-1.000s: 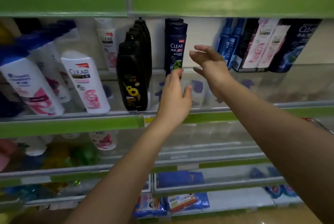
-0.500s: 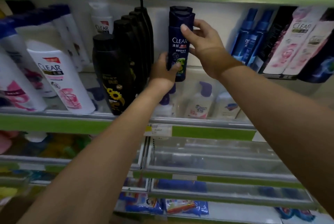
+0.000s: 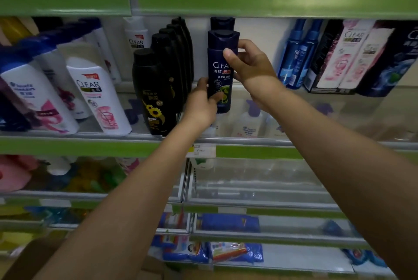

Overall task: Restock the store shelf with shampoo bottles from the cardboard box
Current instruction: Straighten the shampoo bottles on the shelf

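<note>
Dark navy shampoo bottle (image 3: 220,71) held upright between both hands above the shelf (image 3: 294,144), long axis vertical, cap up, label toward the camera. Right hand (image 3: 250,66) at the upper body, thumb across the front just under the shoulder, fingers wrapped round the right side and back. Left hand (image 3: 201,103) low on the left side, thumb pinching the front near the base, remaining fingers hidden behind. Both sets of fingers closed on the bottle; neither spread wide.

Base apparently lifted off the shelf floor, hanging over the gap toward the front rail; contact cannot be told for sure. Directly behind and a little higher, a second navy bottle (image 3: 222,23) of the same shape, only its cap showing. Immediately left, a file of black bottles (image 3: 158,89) running back to the rear wall, nearest one almost against the left knuckles. To the right, bare shelf floor as far as the blue spray bottles (image 3: 296,53).

Probably a setting-down in line with its twin: straight down and slightly back, axis kept vertical. Smooth glossy plastic, flattened oval section, squared shoulders, flip cap; likely slippery, yet light. Little room on the left for knuckles.
</note>
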Motion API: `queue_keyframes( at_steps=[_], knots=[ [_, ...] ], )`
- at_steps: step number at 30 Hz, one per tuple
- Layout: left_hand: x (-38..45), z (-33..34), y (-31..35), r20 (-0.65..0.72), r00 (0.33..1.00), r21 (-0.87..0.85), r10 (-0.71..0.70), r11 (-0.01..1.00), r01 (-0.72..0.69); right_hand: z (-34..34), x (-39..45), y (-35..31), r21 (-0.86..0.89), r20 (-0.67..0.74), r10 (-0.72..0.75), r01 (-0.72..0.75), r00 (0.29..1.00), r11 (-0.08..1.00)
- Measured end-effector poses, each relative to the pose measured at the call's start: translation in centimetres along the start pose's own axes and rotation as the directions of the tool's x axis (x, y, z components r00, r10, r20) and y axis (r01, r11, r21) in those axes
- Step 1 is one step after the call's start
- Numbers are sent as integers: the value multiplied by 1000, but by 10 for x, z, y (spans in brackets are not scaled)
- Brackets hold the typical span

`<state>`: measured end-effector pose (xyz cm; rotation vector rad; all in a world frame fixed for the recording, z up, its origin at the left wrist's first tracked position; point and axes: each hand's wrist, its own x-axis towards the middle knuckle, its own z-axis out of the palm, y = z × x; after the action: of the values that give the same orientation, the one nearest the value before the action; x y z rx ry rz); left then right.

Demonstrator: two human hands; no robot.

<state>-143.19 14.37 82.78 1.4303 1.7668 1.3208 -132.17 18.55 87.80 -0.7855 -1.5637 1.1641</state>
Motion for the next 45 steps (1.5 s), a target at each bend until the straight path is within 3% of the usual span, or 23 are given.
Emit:
queue_keyframes(
  at_steps=[24,40,45],
  knots=[
    [-78,-33,8,124,986,72,108,990,-118,14,-79,-25,2,-7,18,-18,1000,1000],
    [-83,-35,14,164,986,47,37,998,-45,16,-84,-31,-62,-27,41,-42,999,997],
    [-87,-42,23,183,982,-72,-41,996,55,6,-87,-39,-140,112,129,-112,985,984]
  ],
)
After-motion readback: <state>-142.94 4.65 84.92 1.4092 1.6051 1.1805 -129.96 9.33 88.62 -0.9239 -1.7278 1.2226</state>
